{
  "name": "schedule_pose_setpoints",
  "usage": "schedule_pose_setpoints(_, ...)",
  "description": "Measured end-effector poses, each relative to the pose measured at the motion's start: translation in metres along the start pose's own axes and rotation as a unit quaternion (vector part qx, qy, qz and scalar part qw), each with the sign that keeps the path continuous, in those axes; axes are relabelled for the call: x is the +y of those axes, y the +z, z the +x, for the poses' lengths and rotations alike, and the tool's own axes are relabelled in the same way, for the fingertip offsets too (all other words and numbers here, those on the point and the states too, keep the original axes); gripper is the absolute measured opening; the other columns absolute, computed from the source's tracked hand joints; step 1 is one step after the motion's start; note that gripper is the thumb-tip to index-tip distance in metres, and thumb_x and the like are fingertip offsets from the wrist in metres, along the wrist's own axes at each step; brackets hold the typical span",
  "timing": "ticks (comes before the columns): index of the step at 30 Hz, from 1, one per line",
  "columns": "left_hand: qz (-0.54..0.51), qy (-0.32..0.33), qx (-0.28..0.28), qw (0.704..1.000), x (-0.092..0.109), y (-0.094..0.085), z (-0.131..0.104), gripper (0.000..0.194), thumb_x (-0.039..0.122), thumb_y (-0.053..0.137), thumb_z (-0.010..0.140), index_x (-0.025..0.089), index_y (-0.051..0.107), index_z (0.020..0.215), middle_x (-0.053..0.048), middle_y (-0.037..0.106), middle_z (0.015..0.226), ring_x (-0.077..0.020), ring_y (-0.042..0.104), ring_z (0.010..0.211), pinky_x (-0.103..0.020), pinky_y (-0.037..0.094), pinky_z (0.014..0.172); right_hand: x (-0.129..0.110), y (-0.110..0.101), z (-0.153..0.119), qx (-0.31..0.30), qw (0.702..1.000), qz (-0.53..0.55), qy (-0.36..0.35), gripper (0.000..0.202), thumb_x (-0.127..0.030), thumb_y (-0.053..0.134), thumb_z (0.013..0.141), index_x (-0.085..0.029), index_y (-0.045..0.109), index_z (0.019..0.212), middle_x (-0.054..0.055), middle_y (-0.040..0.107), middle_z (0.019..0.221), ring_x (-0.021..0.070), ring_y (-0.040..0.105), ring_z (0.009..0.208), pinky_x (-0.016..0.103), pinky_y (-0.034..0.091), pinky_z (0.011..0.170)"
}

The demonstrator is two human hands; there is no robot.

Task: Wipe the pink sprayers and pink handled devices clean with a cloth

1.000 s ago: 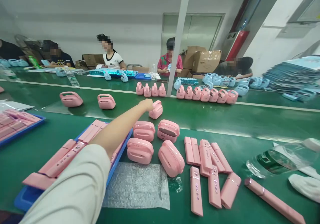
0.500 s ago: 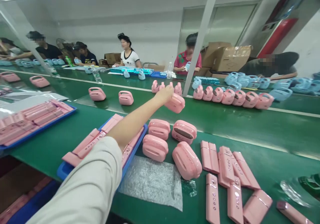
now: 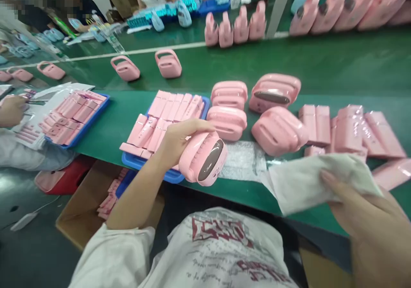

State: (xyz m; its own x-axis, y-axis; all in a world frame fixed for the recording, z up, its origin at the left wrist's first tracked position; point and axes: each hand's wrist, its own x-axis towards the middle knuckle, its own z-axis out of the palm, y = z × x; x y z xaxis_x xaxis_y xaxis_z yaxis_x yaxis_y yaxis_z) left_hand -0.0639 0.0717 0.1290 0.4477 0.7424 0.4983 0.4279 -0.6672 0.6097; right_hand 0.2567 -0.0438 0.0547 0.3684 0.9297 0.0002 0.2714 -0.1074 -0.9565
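Note:
My left hand (image 3: 180, 140) grips a pink rounded device (image 3: 204, 158) by its top, its dark oval window facing right, held in front of the green table's edge. In my right hand (image 3: 356, 196) is a folded white cloth (image 3: 314, 181), pinched between thumb and fingers at the right. Beyond the hands, several pink devices lie on the table, among them one with a dark window (image 3: 274, 91) and one turned askew (image 3: 278, 131). A bubble-wrap sheet (image 3: 244, 161) lies just right of the held device.
Blue trays (image 3: 138, 161) of pink parts stand at the left. Loose pink parts (image 3: 348, 129) lie at the right. Several pink devices (image 3: 168, 64) sit farther back. A cardboard box (image 3: 75, 206) is below the table. Other people sit across the table; a person's hand (image 3: 13, 110) is at far left.
My left hand has drawn back from the far side, bringing the pink device close. My right hand has come into view with the cloth. The view has tilted down.

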Motion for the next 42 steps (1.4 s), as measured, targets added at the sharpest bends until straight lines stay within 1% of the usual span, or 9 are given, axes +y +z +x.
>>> schedule_pose_setpoints(2, -0.025, -0.039, -0.002, 0.999, -0.006, 0.015, -0.022, 0.017, 0.012, 0.065, 0.085, 0.020, 0.074, 0.098, -0.004, 0.077, 0.103, -0.0165, 0.072, 0.097, -0.029, 0.058, 0.086, -0.002, 0.033, -0.005, 0.030, 0.999, 0.014, 0.041, 0.027, -0.045, 0.072, 0.081, -0.022, 0.070, 0.097, 0.005, 0.070, 0.091, 0.0191, 0.066, 0.076, 0.033, 0.054, 0.066)
schedule_pose_setpoints(9, -0.023, -0.058, 0.023, 0.998, -0.012, 0.044, -0.044, 0.018, 0.017, 0.065, 0.088, 0.023, 0.075, 0.101, -0.003, 0.076, 0.111, -0.0177, 0.070, 0.105, -0.033, 0.057, 0.094, -0.014, 0.125, -0.016, -0.073, 0.980, 0.049, -0.180, 0.026, -0.031, 0.048, 0.098, -0.019, 0.066, 0.114, 0.006, 0.072, 0.113, 0.0207, 0.068, 0.106, 0.035, 0.057, 0.091)
schedule_pose_setpoints(13, -0.008, -0.049, 0.012, 0.999, -0.010, 0.046, -0.043, 0.020, 0.017, 0.064, 0.089, 0.024, 0.074, 0.106, -0.003, 0.073, 0.118, -0.0185, 0.070, 0.108, -0.033, 0.057, 0.097, -0.001, 0.146, -0.039, -0.136, 0.945, 0.056, -0.291, 0.045, -0.020, 0.042, 0.100, -0.022, 0.044, 0.145, 0.006, 0.045, 0.152, 0.0197, 0.037, 0.144, 0.039, 0.036, 0.119)
schedule_pose_setpoints(17, -0.018, -0.039, 0.011, 0.999, -0.009, 0.047, -0.043, 0.025, 0.012, 0.060, 0.090, 0.025, 0.073, 0.108, -0.003, 0.074, 0.117, -0.0203, 0.068, 0.112, -0.036, 0.057, 0.099, 0.009, 0.148, -0.048, -0.184, 0.887, 0.008, -0.424, 0.058, -0.026, 0.040, 0.101, -0.023, 0.023, 0.156, 0.005, 0.042, 0.154, 0.0183, 0.021, 0.150, 0.041, 0.026, 0.124)
schedule_pose_setpoints(22, 0.026, -0.050, 0.025, 0.998, -0.002, 0.052, -0.045, 0.024, 0.014, 0.064, 0.089, 0.027, 0.073, 0.107, 0.000, 0.074, 0.117, -0.0188, 0.070, 0.108, -0.034, 0.058, 0.097, 0.002, 0.152, -0.028, -0.139, 0.948, 0.060, -0.279, 0.050, -0.020, 0.035, 0.102, -0.024, 0.032, 0.152, 0.006, 0.041, 0.154, 0.0187, 0.034, 0.146, 0.041, 0.033, 0.122)
schedule_pose_setpoints(28, 0.007, -0.062, 0.027, 0.998, -0.002, 0.052, -0.044, 0.027, 0.013, 0.060, 0.092, 0.028, 0.073, 0.109, 0.001, 0.073, 0.119, -0.0193, 0.069, 0.110, -0.034, 0.058, 0.098, -0.001, 0.148, -0.040, -0.190, 0.907, 0.072, -0.370, 0.057, -0.024, 0.052, 0.096, -0.027, 0.036, 0.150, 0.002, 0.049, 0.148, 0.0171, 0.032, 0.146, 0.039, 0.025, 0.126)
schedule_pose_setpoints(33, -0.079, -0.106, 0.078, 0.988, -0.006, 0.054, -0.053, 0.027, 0.016, 0.058, 0.094, 0.028, 0.072, 0.115, 0.001, 0.073, 0.118, -0.0186, 0.070, 0.108, -0.036, 0.058, 0.098, 0.004, 0.140, -0.028, -0.086, 0.961, 0.241, -0.104, 0.039, -0.029, 0.042, 0.100, -0.030, 0.053, 0.137, 0.001, 0.057, 0.140, 0.0201, 0.048, 0.137, 0.045, 0.039, 0.118)
schedule_pose_setpoints(38, -0.193, -0.152, 0.257, 0.935, 0.003, 0.076, -0.099, 0.030, 0.033, 0.045, 0.101, 0.025, 0.065, 0.122, -0.002, 0.074, 0.112, -0.0159, 0.070, 0.105, -0.029, 0.059, 0.089, 0.004, 0.130, -0.015, 0.045, 0.907, 0.398, 0.128, 0.031, -0.035, 0.064, 0.088, -0.027, 0.064, 0.118, 0.001, 0.069, 0.120, 0.0208, 0.051, 0.134, 0.042, 0.046, 0.112)
schedule_pose_setpoints(42, -0.049, -0.122, 0.199, 0.971, 0.005, 0.105, -0.144, 0.093, 0.056, 0.079, 0.069, 0.024, 0.038, 0.147, -0.013, 0.053, 0.140, -0.0284, 0.054, 0.131, -0.042, 0.046, 0.110, 0.003, 0.127, -0.020, 0.024, 0.908, 0.393, 0.142, 0.031, -0.041, 0.066, 0.086, -0.029, 0.065, 0.114, 0.001, 0.067, 0.124, 0.0218, 0.049, 0.136, 0.043, 0.049, 0.109)
